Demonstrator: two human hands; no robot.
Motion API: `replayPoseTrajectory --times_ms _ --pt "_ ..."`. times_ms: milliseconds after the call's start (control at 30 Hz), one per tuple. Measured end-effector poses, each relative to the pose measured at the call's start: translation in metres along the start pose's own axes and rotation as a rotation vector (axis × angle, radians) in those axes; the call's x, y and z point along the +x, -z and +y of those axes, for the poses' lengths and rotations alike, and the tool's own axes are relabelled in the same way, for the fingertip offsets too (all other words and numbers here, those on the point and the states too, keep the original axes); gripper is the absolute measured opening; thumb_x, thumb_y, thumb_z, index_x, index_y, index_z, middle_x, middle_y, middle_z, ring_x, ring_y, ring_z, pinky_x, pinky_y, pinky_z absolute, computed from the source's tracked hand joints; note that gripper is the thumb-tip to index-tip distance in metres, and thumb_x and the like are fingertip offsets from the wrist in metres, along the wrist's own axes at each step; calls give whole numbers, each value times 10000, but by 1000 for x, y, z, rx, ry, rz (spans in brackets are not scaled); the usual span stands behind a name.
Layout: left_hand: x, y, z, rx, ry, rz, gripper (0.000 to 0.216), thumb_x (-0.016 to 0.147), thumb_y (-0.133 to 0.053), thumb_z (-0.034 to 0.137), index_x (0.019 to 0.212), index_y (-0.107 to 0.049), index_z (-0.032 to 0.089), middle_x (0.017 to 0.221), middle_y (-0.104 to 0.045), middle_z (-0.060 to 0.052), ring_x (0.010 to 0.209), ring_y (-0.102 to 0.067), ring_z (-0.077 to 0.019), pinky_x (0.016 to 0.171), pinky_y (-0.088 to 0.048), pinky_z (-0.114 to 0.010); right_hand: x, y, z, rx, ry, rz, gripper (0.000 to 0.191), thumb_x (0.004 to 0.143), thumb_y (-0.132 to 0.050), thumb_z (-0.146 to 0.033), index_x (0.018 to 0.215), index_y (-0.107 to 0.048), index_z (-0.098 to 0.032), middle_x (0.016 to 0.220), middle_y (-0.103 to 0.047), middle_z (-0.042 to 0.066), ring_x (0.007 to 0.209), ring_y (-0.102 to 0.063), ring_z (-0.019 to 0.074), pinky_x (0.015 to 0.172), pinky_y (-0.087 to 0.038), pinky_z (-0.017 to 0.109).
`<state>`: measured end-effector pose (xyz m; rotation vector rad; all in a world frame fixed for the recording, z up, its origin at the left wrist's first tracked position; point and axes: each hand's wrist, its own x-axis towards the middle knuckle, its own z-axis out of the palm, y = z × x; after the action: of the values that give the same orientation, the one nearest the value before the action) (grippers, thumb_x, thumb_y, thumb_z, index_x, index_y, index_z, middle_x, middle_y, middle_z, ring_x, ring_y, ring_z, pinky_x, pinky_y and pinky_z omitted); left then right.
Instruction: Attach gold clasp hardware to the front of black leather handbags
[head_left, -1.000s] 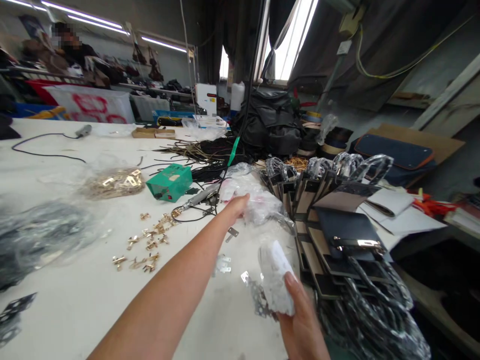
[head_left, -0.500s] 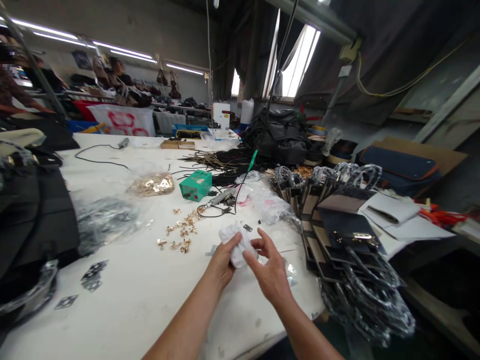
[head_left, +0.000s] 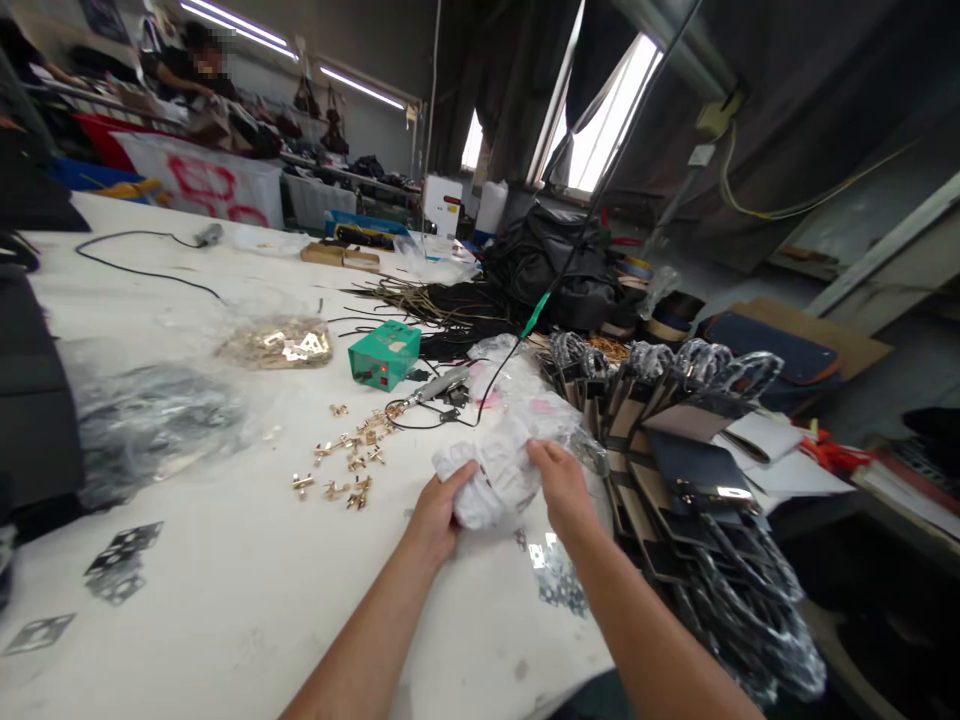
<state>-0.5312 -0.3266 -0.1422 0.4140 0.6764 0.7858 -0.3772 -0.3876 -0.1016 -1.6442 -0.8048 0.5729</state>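
Desk point(head_left: 187, 600): white, faint grey smudges. Crumpled bundle point(head_left: 491, 480) between both hands: white. Small box point(head_left: 384, 354): green, one red dot on its side. Loose clasps point(head_left: 345, 470): gold. Bag of clasps point(head_left: 274, 343): clear with gold inside. Flat plates point(head_left: 555, 575): silver. Stacked bags point(head_left: 694, 470): black, tan edges, clear wrap. Cable point(head_left: 142, 272): black. Backpack point(head_left: 551, 262): black. Far banner point(head_left: 202, 190): white with red marks.

Open tabletop toward the near left edge

Bare white table point(head_left: 225, 620) lies nearest; gold clasps point(head_left: 341, 470) sit mid-table, and stacked bags point(head_left: 690, 480), seemingly plastic-wrapped, block the right edge.
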Motion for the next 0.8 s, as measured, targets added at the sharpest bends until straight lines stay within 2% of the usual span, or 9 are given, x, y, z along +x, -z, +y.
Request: replayPoseTrajectory --times_ms 100,233,400,500,800 --pt "3 1 9 12 11 80 369 725 -771 242 1056 -635 153 1031 -732 -132 868 -724 -302 715 -603 -442 19 8 -22 -128 136 92 404 805 -577 -540 876 -724 -171 742 -655 21 679 -539 174 620 -422 254" --pt "0 4 14 45 13 79 379 732 -767 280 1064 -627 164 1127 -703 -151 936 -709 -333 696 -605 -469 39 14 -45 -260 228 132 436 806 -573 -553 871 -727 -151 634 -591 -1 571 -462 143 535 -353 242" --pt "-4 3 15 12 21 67 350 743 -751 263 1040 -622 130 1095 -706 -174 917 -713 -340 711 -607 -479 50 18 -63 -299 328 252 504 817 -541 -597 914 -719 -136 653 -589 1 578 -459 136 541 -354 240" --pt "-5 2 14 -12 33 43 339 745 -745 254 1031 -620 123 1056 -715 -174 876 -722 -330 707 -608 -473 54 17 -71 -355 365 221 535 818 -523 -617 879 -721 -124 646 -594 10 597 -477 146 564 -373 246" --pt "-7 1 12 -46 49 -15 363 739 -751 243 1056 -619 126 1011 -727 -166 853 -725 -307 718 -604 -431 59 13 -76 -455 484 285 511 858 -486 -574 922 -715 -121 701 -621 24 629 -493 153 617 -391 262"
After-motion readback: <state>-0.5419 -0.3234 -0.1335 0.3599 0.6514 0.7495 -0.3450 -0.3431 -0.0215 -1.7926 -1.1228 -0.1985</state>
